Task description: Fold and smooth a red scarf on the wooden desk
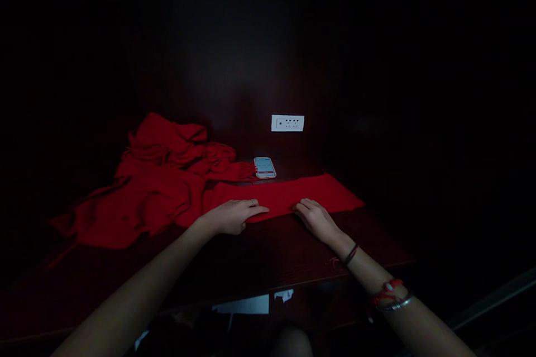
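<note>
A red scarf lies stretched flat across the dark wooden table. My left hand rests on its near edge with the fingers laid out flat, a ring on one finger. A little to the right, my right hand presses on the same edge, its fingers bent down onto the cloth. Both hands hold nothing up; they lie on the fabric. Bracelets circle my right wrist.
A heap of more red scarves with fringes fills the left of the table. A phone with a lit screen lies behind the flat scarf. A white wall socket sits on the dark back panel. White papers lie below the table's front edge.
</note>
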Demonstrator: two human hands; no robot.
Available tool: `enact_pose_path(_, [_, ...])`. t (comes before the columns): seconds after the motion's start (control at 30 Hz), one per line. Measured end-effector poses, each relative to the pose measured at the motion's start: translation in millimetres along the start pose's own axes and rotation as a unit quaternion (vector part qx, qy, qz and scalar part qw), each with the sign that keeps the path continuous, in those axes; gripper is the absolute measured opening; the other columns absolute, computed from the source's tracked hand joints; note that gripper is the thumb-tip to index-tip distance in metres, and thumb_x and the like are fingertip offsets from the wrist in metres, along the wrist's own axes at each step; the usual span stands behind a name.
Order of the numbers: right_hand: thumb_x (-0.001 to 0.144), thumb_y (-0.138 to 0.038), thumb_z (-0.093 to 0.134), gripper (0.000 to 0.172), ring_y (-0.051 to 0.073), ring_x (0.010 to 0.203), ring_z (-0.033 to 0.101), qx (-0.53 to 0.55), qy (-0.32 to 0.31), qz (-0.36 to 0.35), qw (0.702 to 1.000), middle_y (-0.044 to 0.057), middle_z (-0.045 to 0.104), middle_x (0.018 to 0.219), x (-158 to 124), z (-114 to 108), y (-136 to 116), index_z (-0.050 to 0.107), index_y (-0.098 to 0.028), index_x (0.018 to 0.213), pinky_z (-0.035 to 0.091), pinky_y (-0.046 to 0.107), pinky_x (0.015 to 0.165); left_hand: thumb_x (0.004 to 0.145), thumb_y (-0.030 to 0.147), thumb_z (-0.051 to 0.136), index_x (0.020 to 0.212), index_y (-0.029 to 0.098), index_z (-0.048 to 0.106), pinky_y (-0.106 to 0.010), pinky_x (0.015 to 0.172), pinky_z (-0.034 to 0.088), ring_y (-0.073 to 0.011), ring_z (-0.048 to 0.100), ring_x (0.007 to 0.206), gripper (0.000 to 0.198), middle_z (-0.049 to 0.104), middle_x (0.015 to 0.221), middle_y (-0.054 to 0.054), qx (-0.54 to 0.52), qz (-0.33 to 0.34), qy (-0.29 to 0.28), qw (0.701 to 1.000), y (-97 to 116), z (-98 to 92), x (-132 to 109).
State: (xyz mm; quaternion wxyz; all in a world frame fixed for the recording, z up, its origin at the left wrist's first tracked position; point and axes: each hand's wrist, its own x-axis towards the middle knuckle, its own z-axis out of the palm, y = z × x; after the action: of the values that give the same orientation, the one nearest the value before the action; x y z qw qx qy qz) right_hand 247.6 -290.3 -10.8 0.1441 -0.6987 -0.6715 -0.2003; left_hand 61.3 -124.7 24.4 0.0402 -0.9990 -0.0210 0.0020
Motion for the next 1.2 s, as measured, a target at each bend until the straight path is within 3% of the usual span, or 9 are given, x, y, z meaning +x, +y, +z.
enact_pose_path(0.13, [0.084,-0.022,0.032,0.021,0.013,0.075,0.049,0.087,0.014,0.035,0.995,0.005,0.053,0.079,2,3,12,0.052,-0.016,0.086,0.039,0.023,0.068,0.073,0.017,0.044,0.118,0.028,0.034,-0.027,0.079,0.037,-0.0188,0.046,0.098,0.048,0.043,0.116,-0.004,-0.025,-0.011,0.033,0.999,-8,0.8,0])
enact_pose_path(0.23, [0.083,-0.024,0.036,0.020,0.013,0.079,0.049,0.109,-0.004,0.013,0.994,0.005,0.053,0.084,11,-2,11,0.051,-0.016,0.092,0.039,0.024,0.071,0.077,0.022,0.043,0.108,0.024,0.044,-0.024,0.079,0.036,-0.0162,0.049,0.092,0.031,0.052,0.103,-0.003,-0.050,0.002,0.061,0.997,-14,2.4,2])
enact_pose_path(0.37, [0.077,-0.031,0.046,0.026,0.016,0.087,0.047,0.078,-0.024,-0.056,0.995,0.005,0.052,0.090,28,-7,-11,0.049,-0.018,0.099,0.037,0.029,0.077,0.079,0.023,0.043,0.099,0.021,0.049,-0.023,0.073,0.037,-0.0155,0.052,0.083,0.022,0.056,0.091,-0.003,-0.038,0.009,0.080,0.996,-19,4.0,2])
enact_pose_path(0.47, [0.078,-0.029,0.046,0.019,0.015,0.081,0.047,0.055,-0.025,-0.076,0.995,0.005,0.053,0.085,35,1,-29,0.052,-0.017,0.091,0.037,0.028,0.075,0.079,0.024,0.042,0.096,0.020,0.051,-0.022,0.066,0.038,-0.0155,0.053,0.077,0.019,0.058,0.084,-0.003,-0.009,0.012,0.080,0.997,-20,3.8,1])
enact_pose_path(0.63, [0.083,-0.023,0.035,0.019,0.013,0.071,0.047,0.081,0.014,-0.044,0.996,0.004,0.052,0.073,33,19,-37,0.052,-0.016,0.080,0.037,0.023,0.066,0.082,0.029,0.036,0.084,0.019,0.055,-0.023,0.059,0.037,-0.0160,0.054,0.067,0.022,0.058,0.073,-0.004,0.045,0.000,0.077,0.996,-20,3.5,1])
enact_pose_path(0.87, [0.084,-0.023,0.032,0.023,0.012,0.070,0.048,0.086,0.013,-0.013,0.996,0.004,0.053,0.072,33,18,-33,0.053,-0.016,0.081,0.037,0.022,0.066,0.083,0.035,0.029,0.080,0.019,0.057,-0.022,0.057,0.037,-0.0144,0.054,0.061,0.032,0.058,0.067,-0.004,0.063,-0.033,0.075,0.995,-18,2.8,0])
enact_pose_path(1.07, [0.081,-0.027,0.039,0.021,0.015,0.080,0.047,0.048,0.028,-0.051,0.997,0.005,0.054,0.084,38,13,-41,0.051,-0.018,0.095,0.036,0.026,0.073,0.085,0.034,0.027,0.086,0.020,0.053,-0.023,0.056,0.037,-0.0149,0.054,0.060,0.030,0.058,0.067,-0.004,0.073,-0.040,0.080,0.993,-16,3.2,-1])
enact_pose_path(1.2, [0.083,-0.023,0.035,0.020,0.015,0.072,0.047,0.021,0.023,-0.058,0.998,0.005,0.053,0.073,39,13,-43,0.054,-0.017,0.080,0.036,0.026,0.068,0.083,0.039,0.031,0.088,0.021,0.053,-0.023,0.063,0.038,-0.0148,0.055,0.070,0.028,0.058,0.077,-0.003,0.009,-0.030,0.074,0.997,-16,1.9,-1])
